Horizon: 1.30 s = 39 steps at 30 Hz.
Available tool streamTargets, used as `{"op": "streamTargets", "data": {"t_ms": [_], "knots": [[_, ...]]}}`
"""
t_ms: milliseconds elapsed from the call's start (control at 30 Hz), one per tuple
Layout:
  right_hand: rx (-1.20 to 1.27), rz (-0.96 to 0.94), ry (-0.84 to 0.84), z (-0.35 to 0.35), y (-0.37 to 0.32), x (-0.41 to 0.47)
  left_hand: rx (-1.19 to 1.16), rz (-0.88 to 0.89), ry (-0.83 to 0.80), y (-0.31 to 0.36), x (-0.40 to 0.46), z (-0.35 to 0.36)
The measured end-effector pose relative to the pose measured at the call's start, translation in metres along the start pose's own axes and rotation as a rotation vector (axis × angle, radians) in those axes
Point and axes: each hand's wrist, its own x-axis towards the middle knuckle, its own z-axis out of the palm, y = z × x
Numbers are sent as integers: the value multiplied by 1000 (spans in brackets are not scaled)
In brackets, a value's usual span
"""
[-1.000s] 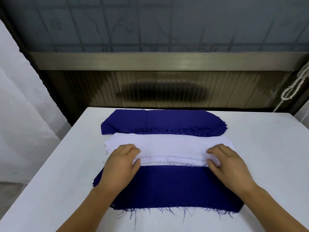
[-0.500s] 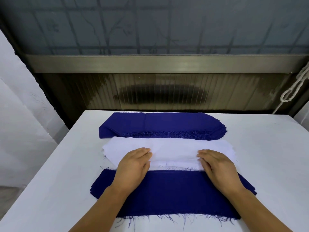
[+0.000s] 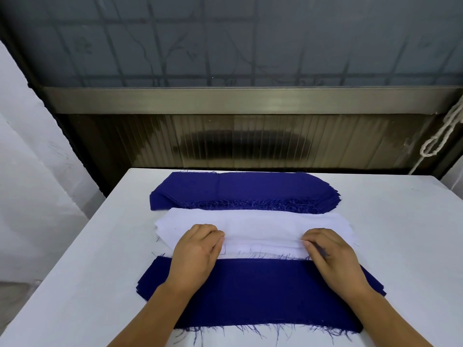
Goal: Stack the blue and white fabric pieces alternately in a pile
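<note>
The white fabric stack [image 3: 255, 225] lies across the middle of the white table [image 3: 400, 234], a fanned pile of thin strips with slightly frayed near edges. Both hands are on its near edge: the left hand [image 3: 198, 249] has its fingers curled down onto the cloth near the stack's left end, and the right hand [image 3: 330, 251] has its fingers bent, pinching the top white layer near the right end, where the cloth is gathered into a low ridge. Just nearer than the white stack lies the blue pile [image 3: 260, 294], a broad, flat, deep-blue woven piece with loose threads along its near edge; both wrists rest over it. Just beyond the white stack sits a second blue stack [image 3: 240, 190], its near edges thickly frayed and its right corners fanned. Behind the table runs ribbed translucent panelling [image 3: 250, 141] under a brushed metal rail [image 3: 250, 100], with frosted glass above. A white rope [image 3: 443, 136] hangs at the right.
</note>
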Motion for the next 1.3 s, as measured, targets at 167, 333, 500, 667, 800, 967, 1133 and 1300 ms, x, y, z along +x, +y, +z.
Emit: {"op": "streamTargets", "data": {"t_ms": [167,333,500,667,800,967,1133,1300], "knots": [[-38,-54,29,-13,-14,-1,30,5,24,4,-2,-19],[27,-8,-86,-44,-36,-19,-167,-117,-122,11,-15,-65],[-5,-11,-289,-71,-42,-33,-368,-247,-576,-2,-15,-106],[-19,112,-359,-73,-42,-20,-282,-346,-595,-8,-2,-104],[-79,101,-16,-70,-46,-11,-159,-266,-160,-3,2,-97],[-240,-208,213,-61,-32,-27,-53,-39,43,-5,-23,-91],[-275,-375,74,-37,-7,-63,52,132,-143,-8,-72,-61],[-224,-319,75,-29,2,-72,12,88,-142,-9,-81,-54]]}}
